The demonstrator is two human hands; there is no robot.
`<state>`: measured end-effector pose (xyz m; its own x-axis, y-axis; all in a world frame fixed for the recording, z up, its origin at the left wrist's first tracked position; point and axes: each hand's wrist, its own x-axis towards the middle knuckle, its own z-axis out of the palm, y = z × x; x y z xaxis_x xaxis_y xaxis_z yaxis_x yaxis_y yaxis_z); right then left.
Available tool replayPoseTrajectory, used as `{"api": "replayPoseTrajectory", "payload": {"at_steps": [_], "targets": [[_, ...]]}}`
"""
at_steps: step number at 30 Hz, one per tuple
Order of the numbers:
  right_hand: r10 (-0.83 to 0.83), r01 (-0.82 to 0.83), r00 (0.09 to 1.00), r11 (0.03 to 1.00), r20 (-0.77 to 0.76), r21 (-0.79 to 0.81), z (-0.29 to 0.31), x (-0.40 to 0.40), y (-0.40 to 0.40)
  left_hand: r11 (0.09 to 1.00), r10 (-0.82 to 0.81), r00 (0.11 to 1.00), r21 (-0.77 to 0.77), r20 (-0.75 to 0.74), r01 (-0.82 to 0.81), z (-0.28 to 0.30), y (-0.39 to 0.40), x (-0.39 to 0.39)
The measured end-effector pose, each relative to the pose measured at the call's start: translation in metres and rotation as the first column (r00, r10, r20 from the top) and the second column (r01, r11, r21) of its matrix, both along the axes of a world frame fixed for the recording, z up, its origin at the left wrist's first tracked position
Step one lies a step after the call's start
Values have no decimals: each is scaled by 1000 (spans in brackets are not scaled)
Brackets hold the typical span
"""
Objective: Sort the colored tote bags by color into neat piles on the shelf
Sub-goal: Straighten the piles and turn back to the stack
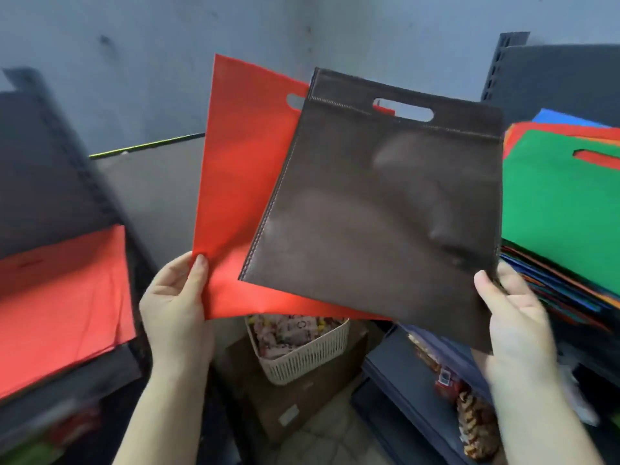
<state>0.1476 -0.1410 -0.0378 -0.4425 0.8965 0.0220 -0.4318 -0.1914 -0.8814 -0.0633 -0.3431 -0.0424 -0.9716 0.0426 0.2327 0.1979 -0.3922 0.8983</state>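
Note:
My left hand (176, 307) pinches the lower left corner of a red tote bag (235, 182), held upright in mid-air. My right hand (513, 317) grips the lower right corner of a dark brown tote bag (385, 213), which overlaps the red one in front. Both bags have a cut-out handle at the top. A pile of red bags (63, 297) lies on the dark shelf (43, 182) at the left. On the right shelf sits a mixed stack of bags (550, 280) with a green bag (563, 203) on top.
Below, between the shelves, a cream plastic basket (302, 357) of small packets sits on a brown cardboard box (295, 407). Packaged goods (469, 417) fill a lower right shelf. A blue-grey wall stands behind, and a dark shelf upright (500, 65) rises at the upper right.

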Motion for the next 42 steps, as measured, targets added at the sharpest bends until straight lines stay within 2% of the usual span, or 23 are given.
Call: {"api": "replayPoseTrajectory", "payload": {"at_steps": [5, 10, 15, 21, 30, 32, 34, 36, 38, 39, 42], "targets": [[189, -188, 982, 981, 14, -52, -3, -50, -52, 979, 204, 978, -33, 42, -203, 1, -85, -7], [358, -360, 933, 931, -37, -61, 6, -101, -110, 918, 392, 919, 50, 36, -394, 6, -160, -22], [444, -446, 894, 895, -55, -26, 11, -149, -169, 876, 479, 875, 35, 72, -482, 1, -232, -47], [503, -507, 858, 862, -102, -24, 19, -204, -244, 871, 489, 870, -87, 62, -484, 2, -303, -79], [553, -567, 812, 823, -185, -26, 22, -247, -324, 873, 370, 921, -386, 125, -298, -8, -362, -108], [570, -584, 799, 812, -191, -20, 23, -249, -337, 883, 358, 924, -370, 137, -288, -4, -373, -104], [603, -617, 771, 787, -202, -7, 23, -250, -350, 865, 398, 916, -358, 61, -352, 6, -387, -91], [640, -654, 741, 756, -204, -3, 21, -253, -364, 865, 456, 890, -233, 2, -443, 16, -401, -71], [687, -698, 702, 716, -187, 5, 17, -258, -381, 880, 473, 881, -36, -7, -473, 25, -418, -48], [706, -717, 685, 697, -176, 7, 14, -260, -390, 887, 462, 887, 13, -31, -461, 28, -428, -38], [778, -786, 609, 618, -154, 21, 7, -264, -420, 879, 477, 877, 18, -55, -476, 35, -458, -9]]}}
